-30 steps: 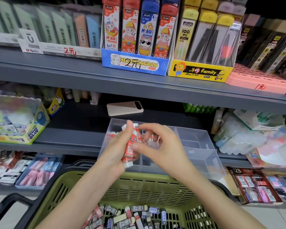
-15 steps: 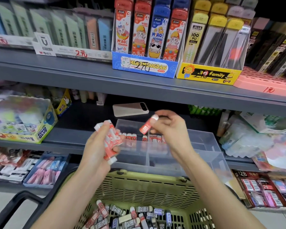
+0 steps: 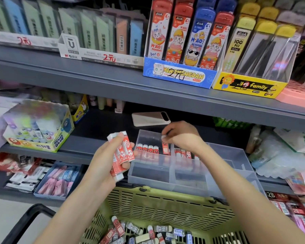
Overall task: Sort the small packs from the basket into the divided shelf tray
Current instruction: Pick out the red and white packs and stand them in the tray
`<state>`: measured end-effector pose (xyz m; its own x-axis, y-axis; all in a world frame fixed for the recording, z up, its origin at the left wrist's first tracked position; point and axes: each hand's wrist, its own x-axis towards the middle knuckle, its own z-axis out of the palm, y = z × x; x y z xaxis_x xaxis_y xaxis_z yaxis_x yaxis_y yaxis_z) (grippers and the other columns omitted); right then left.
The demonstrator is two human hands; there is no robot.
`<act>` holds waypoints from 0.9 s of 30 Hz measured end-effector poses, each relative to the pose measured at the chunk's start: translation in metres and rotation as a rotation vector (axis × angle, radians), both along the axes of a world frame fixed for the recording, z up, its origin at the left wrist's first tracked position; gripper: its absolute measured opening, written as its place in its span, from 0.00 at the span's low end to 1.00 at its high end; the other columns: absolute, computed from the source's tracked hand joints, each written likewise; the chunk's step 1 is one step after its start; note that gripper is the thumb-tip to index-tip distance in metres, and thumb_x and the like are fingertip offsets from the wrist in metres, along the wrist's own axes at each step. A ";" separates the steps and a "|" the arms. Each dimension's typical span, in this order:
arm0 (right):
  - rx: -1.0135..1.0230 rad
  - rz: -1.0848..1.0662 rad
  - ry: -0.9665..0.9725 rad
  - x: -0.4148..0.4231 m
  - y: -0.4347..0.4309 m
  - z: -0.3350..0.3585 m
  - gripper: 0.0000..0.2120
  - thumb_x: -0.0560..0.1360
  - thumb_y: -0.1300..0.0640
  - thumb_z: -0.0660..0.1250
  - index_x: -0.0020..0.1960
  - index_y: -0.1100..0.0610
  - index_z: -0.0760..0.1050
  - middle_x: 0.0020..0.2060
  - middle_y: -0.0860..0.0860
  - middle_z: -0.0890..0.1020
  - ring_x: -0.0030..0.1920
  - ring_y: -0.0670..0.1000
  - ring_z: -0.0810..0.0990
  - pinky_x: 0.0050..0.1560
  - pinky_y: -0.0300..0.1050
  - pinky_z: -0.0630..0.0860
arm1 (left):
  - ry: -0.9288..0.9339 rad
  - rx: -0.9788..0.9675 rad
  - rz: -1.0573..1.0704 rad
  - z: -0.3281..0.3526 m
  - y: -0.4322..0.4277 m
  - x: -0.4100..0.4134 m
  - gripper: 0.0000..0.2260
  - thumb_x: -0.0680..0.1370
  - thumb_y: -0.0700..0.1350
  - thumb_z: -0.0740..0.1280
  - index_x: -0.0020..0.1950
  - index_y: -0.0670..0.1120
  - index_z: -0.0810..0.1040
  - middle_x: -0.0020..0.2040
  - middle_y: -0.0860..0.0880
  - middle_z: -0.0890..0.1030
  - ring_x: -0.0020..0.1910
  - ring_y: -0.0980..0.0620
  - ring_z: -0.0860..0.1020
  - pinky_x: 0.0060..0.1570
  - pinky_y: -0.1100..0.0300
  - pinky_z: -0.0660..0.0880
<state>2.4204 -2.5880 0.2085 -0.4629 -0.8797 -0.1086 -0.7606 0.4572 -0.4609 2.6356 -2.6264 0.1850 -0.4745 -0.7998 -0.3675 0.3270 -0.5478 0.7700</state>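
My left hand [image 3: 105,161] grips a bunch of red-and-white eraser packs [image 3: 121,152] just left of the clear divided tray [image 3: 188,184] on the middle shelf. My right hand [image 3: 181,136] reaches over the tray's back compartments and pinches one red pack [image 3: 165,147], held upright with its lower end among a row of red packs [image 3: 147,149] standing there. More red packs stand in the neighbouring back compartment. The green basket [image 3: 165,206] below holds several loose red, grey and blue packs [image 3: 144,231].
A white phone [image 3: 151,118] lies on the shelf behind the tray. A glue-stick box [image 3: 39,127] stands at the left and bagged goods [image 3: 280,155] at the right. The upper shelf edge [image 3: 148,97] overhangs the tray. Trays of stationery [image 3: 58,180] fill the lower shelf.
My right hand took one red pack from the bunch, carried it right and lowered it into the tray's back row. My left hand drew left with the remaining packs.
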 end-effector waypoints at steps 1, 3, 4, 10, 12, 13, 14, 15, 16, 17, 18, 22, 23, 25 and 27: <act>0.004 -0.001 -0.024 -0.003 0.004 -0.002 0.06 0.69 0.53 0.73 0.46 0.49 0.81 0.41 0.44 0.83 0.47 0.48 0.81 0.51 0.42 0.76 | -0.007 -0.005 -0.008 -0.001 0.000 0.000 0.22 0.65 0.53 0.71 0.54 0.41 0.77 0.38 0.45 0.84 0.35 0.51 0.83 0.19 0.65 0.69; -0.053 -0.034 -0.111 -0.005 0.010 -0.009 0.06 0.69 0.54 0.73 0.45 0.49 0.80 0.39 0.45 0.82 0.45 0.49 0.81 0.50 0.43 0.76 | -0.020 -0.006 -0.017 -0.002 0.000 -0.001 0.24 0.64 0.54 0.72 0.55 0.41 0.77 0.38 0.45 0.84 0.35 0.51 0.82 0.19 0.65 0.69; -0.105 -0.063 -0.157 -0.005 0.010 -0.014 0.06 0.69 0.55 0.73 0.44 0.49 0.79 0.39 0.45 0.83 0.45 0.49 0.81 0.49 0.44 0.76 | -0.026 -0.004 -0.020 -0.003 0.000 -0.002 0.25 0.64 0.54 0.72 0.55 0.41 0.78 0.38 0.44 0.84 0.35 0.51 0.82 0.20 0.65 0.69; -0.128 -0.041 -0.056 -0.001 0.006 -0.031 0.06 0.68 0.53 0.73 0.41 0.45 0.78 0.33 0.39 0.80 0.45 0.46 0.80 0.38 0.35 0.70 | -0.034 0.014 -0.023 -0.007 0.001 -0.003 0.24 0.64 0.55 0.72 0.55 0.43 0.78 0.40 0.45 0.85 0.37 0.50 0.82 0.20 0.64 0.70; -0.089 -0.021 0.101 0.000 0.003 -0.029 0.04 0.69 0.51 0.72 0.44 0.46 0.80 0.39 0.41 0.83 0.49 0.45 0.77 0.39 0.36 0.67 | -0.021 0.019 -0.021 -0.006 0.001 -0.003 0.23 0.65 0.54 0.72 0.55 0.43 0.78 0.39 0.45 0.85 0.36 0.51 0.83 0.20 0.64 0.70; -0.093 -0.014 0.211 0.000 0.001 -0.027 0.05 0.69 0.50 0.72 0.45 0.46 0.82 0.41 0.42 0.84 0.51 0.46 0.75 0.40 0.37 0.65 | -0.014 0.022 -0.021 -0.005 0.001 -0.003 0.23 0.65 0.53 0.72 0.55 0.42 0.77 0.39 0.45 0.85 0.36 0.51 0.83 0.20 0.64 0.70; -0.106 0.001 0.314 0.001 0.000 -0.026 0.06 0.70 0.49 0.70 0.46 0.46 0.82 0.43 0.42 0.84 0.52 0.47 0.73 0.41 0.38 0.64 | -0.008 0.024 -0.024 -0.005 0.000 -0.003 0.23 0.66 0.53 0.71 0.56 0.42 0.77 0.38 0.45 0.85 0.35 0.52 0.83 0.20 0.64 0.70; -0.110 0.035 0.401 0.002 0.000 -0.025 0.07 0.71 0.50 0.69 0.47 0.46 0.83 0.44 0.42 0.84 0.52 0.48 0.71 0.41 0.38 0.63 | -0.008 0.025 -0.029 -0.004 0.000 -0.003 0.23 0.66 0.53 0.71 0.56 0.42 0.77 0.38 0.45 0.85 0.35 0.52 0.83 0.20 0.64 0.70; -0.088 0.094 0.483 0.004 0.000 -0.026 0.08 0.71 0.50 0.67 0.47 0.47 0.83 0.44 0.43 0.84 0.52 0.48 0.70 0.41 0.38 0.62 | -0.015 0.025 -0.035 -0.004 0.000 -0.003 0.23 0.65 0.54 0.71 0.55 0.42 0.77 0.38 0.44 0.85 0.34 0.52 0.83 0.20 0.64 0.70; -0.045 0.160 0.564 0.006 0.000 -0.029 0.09 0.72 0.51 0.65 0.47 0.47 0.83 0.45 0.43 0.84 0.51 0.49 0.70 0.42 0.39 0.61 | -0.025 0.022 -0.042 -0.004 0.000 -0.003 0.24 0.65 0.54 0.71 0.55 0.42 0.77 0.38 0.44 0.85 0.33 0.52 0.82 0.20 0.64 0.71; 0.006 0.219 0.623 0.008 0.000 -0.032 0.10 0.73 0.52 0.63 0.47 0.48 0.83 0.46 0.43 0.83 0.50 0.50 0.69 0.42 0.39 0.61 | -0.035 0.019 -0.048 -0.003 0.001 -0.004 0.24 0.65 0.54 0.71 0.55 0.42 0.77 0.38 0.43 0.85 0.32 0.52 0.81 0.20 0.64 0.71; 0.128 0.297 0.537 0.003 0.001 -0.032 0.12 0.76 0.49 0.59 0.41 0.48 0.80 0.48 0.42 0.83 0.46 0.48 0.62 0.54 0.42 0.66 | -0.052 0.012 -0.044 -0.003 0.001 -0.006 0.24 0.64 0.54 0.71 0.55 0.42 0.77 0.37 0.44 0.84 0.36 0.50 0.79 0.20 0.64 0.71; 0.153 0.311 0.532 0.002 0.001 -0.030 0.12 0.76 0.50 0.59 0.39 0.49 0.78 0.48 0.42 0.83 0.47 0.48 0.63 0.58 0.44 0.65 | -0.051 0.011 -0.041 -0.003 0.001 -0.006 0.24 0.64 0.54 0.71 0.54 0.42 0.77 0.37 0.44 0.84 0.38 0.49 0.79 0.20 0.64 0.70; 0.177 0.315 0.598 0.002 0.004 -0.025 0.13 0.78 0.50 0.57 0.45 0.48 0.79 0.51 0.43 0.82 0.52 0.50 0.68 0.63 0.46 0.61 | -0.051 0.013 -0.044 -0.003 0.000 -0.006 0.23 0.64 0.54 0.71 0.54 0.43 0.78 0.37 0.45 0.84 0.40 0.48 0.79 0.20 0.64 0.70; 0.049 0.287 0.628 0.007 0.009 -0.020 0.13 0.79 0.49 0.56 0.50 0.47 0.79 0.51 0.43 0.82 0.54 0.50 0.71 0.61 0.45 0.61 | -0.039 0.007 -0.074 -0.002 0.001 -0.005 0.22 0.64 0.54 0.71 0.53 0.42 0.78 0.39 0.44 0.84 0.36 0.50 0.79 0.20 0.65 0.70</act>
